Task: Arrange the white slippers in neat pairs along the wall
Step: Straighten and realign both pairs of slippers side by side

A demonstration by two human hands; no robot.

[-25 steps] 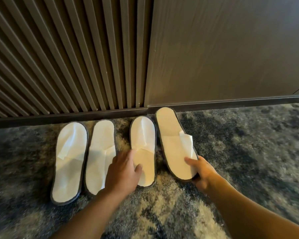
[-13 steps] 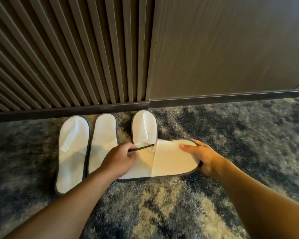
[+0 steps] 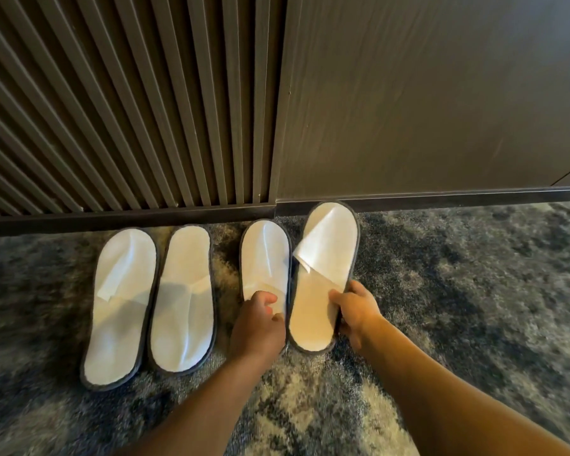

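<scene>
Between both hands [image 3: 260, 320], rightmost slipper [image 3: 326, 258] points wallward.

The left hand [image 3: 259, 320] covers the heel of the third slipper [image 3: 265, 258]. Both forearms run off the bottom edge. The carpet [image 3: 474, 291] smears into blur toward its right edge.

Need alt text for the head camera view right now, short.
Four white slippers lie in a row on patterned carpet by a dark wall. The left hand rests on the third slipper; the right hand grips the fourth slipper, its toe touching the baseboard.
</scene>
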